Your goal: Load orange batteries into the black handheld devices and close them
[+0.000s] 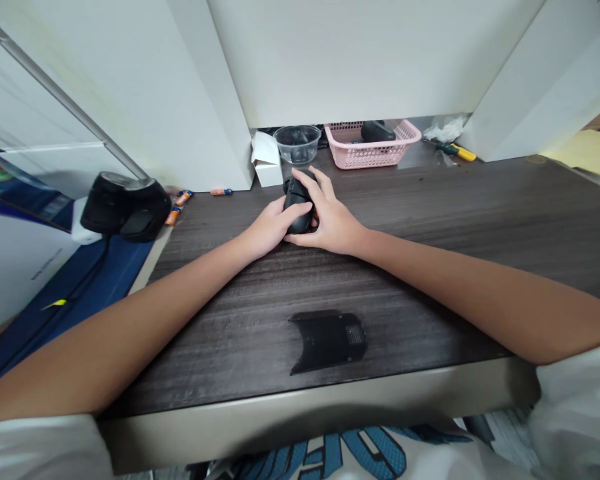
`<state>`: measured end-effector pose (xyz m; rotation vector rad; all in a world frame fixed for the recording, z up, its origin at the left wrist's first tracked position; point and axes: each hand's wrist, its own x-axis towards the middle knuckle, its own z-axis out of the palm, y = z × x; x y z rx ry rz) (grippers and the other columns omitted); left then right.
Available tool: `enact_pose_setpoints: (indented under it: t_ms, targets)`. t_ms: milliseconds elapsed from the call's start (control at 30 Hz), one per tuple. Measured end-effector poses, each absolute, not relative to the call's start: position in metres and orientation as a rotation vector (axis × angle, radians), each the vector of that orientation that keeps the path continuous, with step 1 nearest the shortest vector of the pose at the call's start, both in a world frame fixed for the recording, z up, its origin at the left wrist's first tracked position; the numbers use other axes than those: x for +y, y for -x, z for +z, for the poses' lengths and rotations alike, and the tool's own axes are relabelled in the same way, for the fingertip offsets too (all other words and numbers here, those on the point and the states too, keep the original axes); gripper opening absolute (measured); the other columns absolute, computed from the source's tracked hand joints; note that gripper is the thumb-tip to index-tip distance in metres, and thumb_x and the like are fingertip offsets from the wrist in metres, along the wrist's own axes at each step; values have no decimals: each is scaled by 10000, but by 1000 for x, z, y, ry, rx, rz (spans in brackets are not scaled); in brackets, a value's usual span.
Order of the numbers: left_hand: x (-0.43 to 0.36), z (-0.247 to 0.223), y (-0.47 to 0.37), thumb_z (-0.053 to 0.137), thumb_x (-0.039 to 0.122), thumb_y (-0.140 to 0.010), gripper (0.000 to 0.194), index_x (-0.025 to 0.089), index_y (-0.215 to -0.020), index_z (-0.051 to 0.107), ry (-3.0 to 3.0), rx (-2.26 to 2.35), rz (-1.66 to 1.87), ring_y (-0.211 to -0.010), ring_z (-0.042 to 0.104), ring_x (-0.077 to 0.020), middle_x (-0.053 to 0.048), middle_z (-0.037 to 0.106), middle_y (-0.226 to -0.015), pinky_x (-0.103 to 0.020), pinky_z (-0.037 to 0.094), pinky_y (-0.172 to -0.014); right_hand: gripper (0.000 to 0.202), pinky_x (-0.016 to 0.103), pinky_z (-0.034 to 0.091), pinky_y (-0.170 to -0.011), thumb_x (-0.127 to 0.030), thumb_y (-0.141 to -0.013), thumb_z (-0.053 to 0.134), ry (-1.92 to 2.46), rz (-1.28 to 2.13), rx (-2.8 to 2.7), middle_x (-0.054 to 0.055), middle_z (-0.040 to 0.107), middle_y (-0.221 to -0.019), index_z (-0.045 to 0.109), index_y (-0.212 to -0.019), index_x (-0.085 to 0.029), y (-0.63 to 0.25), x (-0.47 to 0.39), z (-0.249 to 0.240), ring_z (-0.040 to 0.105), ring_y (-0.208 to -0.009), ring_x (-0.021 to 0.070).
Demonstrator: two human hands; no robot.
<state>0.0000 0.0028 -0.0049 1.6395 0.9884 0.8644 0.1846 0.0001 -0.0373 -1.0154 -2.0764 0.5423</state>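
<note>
A black computer mouse (298, 200) is held between my two hands, just above or on the far middle of the dark wooden table. My left hand (275, 225) grips its near left side, thumb laid across it. Around its right side and far end curl the fingers of my right hand (333, 217), with its thumb near the left one. The mouse's underside and part of its right side are hidden by my fingers. Closer to me lies a thin black plastic cover (325, 340) with one concave end and a small grid patch; neither hand touches it.
Behind my hands stand a small white box (267, 160), a clear plastic bowl (297, 145) and a pink basket (367, 157) with black items. Several orange batteries (173, 215) lie at left beside a black device (125, 207). A yellow-handled tool (463, 153) lies at back right.
</note>
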Motion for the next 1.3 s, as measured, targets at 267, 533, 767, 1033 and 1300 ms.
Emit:
enact_pose_setpoints:
  t_ms: [267,533,767,1033,1300]
  targets:
    - [3,-5,0,685,481,-950,333,161,-1043,700,-1640,1000,858,-1016,753,-263,-90,805,-1031,-388,597,-968,1252,630,511,-1218,-485,-787,921,1008,538,-2083,101,4,-1828,126,-1752,-437,-185,2,-40,346,-1640,461]
    - [3,-5,1,710,485,-949,337,163,-1049,714,-1622,980,866,-1008,751,-258,-81,805,-1023,-389,593,-973,1256,627,500,-1230,-488,-798,912,1015,536,-2100,100,-16,-1829,102,-1757,-428,-185,2,-39,319,-1653,461]
    - [3,-5,1,686,469,-958,323,163,-1057,716,-1645,1004,852,-1023,761,-264,-93,812,-1048,-392,597,-981,1258,646,491,-1233,-483,-779,926,1009,538,-2082,105,3,-1829,129,-1751,-437,-185,2,-39,298,-1662,474]
    - [2,-4,1,711,478,-944,342,155,-1056,715,-1621,998,867,-1043,755,-271,-95,808,-1052,-401,598,-1002,1249,631,516,-1212,-473,-782,928,1002,542,-2081,106,9,-1826,138,-1749,-431,-185,1,-38,317,-1653,464]
    - [3,-5,1,710,489,-941,348,159,-1049,713,-1624,1010,861,-1059,757,-281,-99,811,-1064,-403,599,-1006,1264,633,520,-1212,-480,-781,925,1009,537,-2085,102,7,-1829,115,-1752,-450,-185,2,-39,349,-1642,462]
